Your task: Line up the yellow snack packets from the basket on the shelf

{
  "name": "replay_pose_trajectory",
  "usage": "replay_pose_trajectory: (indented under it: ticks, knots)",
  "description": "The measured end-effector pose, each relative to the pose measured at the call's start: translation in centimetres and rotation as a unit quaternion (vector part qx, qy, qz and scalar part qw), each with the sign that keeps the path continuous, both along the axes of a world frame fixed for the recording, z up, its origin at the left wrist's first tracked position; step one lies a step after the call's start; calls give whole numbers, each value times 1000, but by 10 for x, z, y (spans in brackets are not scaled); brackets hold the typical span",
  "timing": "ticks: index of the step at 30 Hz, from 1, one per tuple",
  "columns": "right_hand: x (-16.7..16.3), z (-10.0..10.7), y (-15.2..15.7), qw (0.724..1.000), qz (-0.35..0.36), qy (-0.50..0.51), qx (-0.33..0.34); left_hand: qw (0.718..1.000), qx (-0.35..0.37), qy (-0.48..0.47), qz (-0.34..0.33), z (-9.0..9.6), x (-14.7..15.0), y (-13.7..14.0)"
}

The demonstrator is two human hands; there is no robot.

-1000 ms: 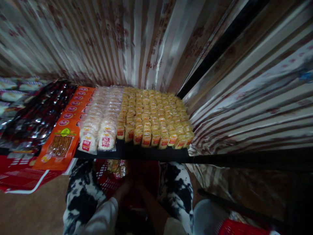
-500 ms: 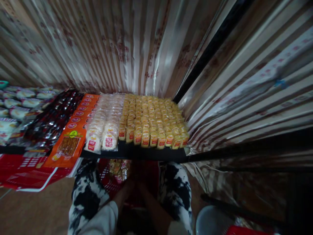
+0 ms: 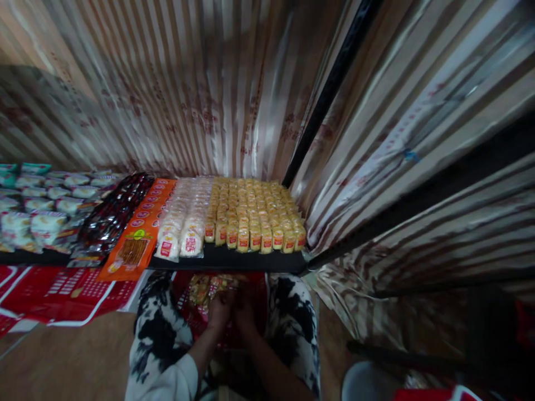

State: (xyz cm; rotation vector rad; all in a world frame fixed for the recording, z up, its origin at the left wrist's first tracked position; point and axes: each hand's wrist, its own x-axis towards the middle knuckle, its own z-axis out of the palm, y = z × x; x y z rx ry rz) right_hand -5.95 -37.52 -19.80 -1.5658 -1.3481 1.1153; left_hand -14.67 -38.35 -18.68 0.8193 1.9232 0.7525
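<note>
My left hand (image 3: 220,309) is down in a red basket (image 3: 261,298) between my knees, against small gold-wrapped packets (image 3: 203,289). Its fingers look curled, but shadow hides what they hold. Close beside it, my right hand (image 3: 243,313) reaches into the same basket; its fingers are too dark to make out. Just beyond both hands is a black shelf (image 3: 246,260). Rows of small yellow wrapped cakes (image 3: 254,214) stand on it, with white round wrapped crackers (image 3: 184,223) to their left.
An orange snack packet (image 3: 137,242), dark shiny packets (image 3: 112,214) and white packets (image 3: 48,220) lie further left. Red printed sheeting (image 3: 67,295) hangs below the shelf edge. Striped curtain (image 3: 188,100) covers the back. A pale round container (image 3: 368,381) stands at lower right.
The camera view has shifted, so the right-hand curtain and bar sit differently. My hands have come slightly up and forward in the basket and show more clearly beside the gold packets.
</note>
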Motion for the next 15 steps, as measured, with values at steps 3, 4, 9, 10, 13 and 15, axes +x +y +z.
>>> replay_pose_trajectory:
  ticks: [3,4,9,10,13,15]
  knots:
    - [-4,8,-7,1000,6,16,-18,999,37,4,30,9,-7,-11]
    - [-5,12,-9,999,7,23,-27,998,52,-4,39,12,-9,-14]
    - [-12,44,-16,999,27,35,-6,987,104,-63,105,31,-21,-26]
    - [-13,52,-16,999,31,36,9,983,120,-77,119,36,-23,-26]
    - [-19,75,-13,997,52,38,45,969,185,-106,127,53,-29,-23]
    - [-23,89,-6,996,66,29,60,962,226,-97,119,67,-33,-17]
